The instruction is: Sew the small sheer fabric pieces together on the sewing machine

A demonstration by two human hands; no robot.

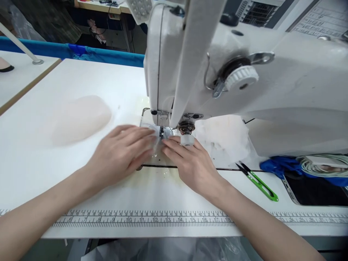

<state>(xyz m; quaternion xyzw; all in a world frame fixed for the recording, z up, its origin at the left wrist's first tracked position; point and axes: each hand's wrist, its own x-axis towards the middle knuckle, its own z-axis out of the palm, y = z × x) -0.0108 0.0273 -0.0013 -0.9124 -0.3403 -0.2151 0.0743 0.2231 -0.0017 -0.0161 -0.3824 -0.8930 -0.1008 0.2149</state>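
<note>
My left hand (123,150), slightly blurred, lies just left of the presser foot (161,132) of a white sewing machine (231,90), fingers stretched toward it. On the other side, my right hand (191,161) rests with its fingers extended and fingertips close to the foot. Between the fingertips is a small piece of thin, see-through material (157,143); its edges are hard to make out. Right of the needle area, a pale sheer fabric (224,137) lies under the machine arm. A blurred, pale beige rounded piece (84,117) is on the table left of my left hand.
Green thread snips (258,183) lie right of my right hand, beside a dark phone (315,190), a blue cloth (280,165) and a coiled pale cord (323,163). A printed ruler (154,218) runs along the white table's front edge. Another person's hand (95,29) shows at the back.
</note>
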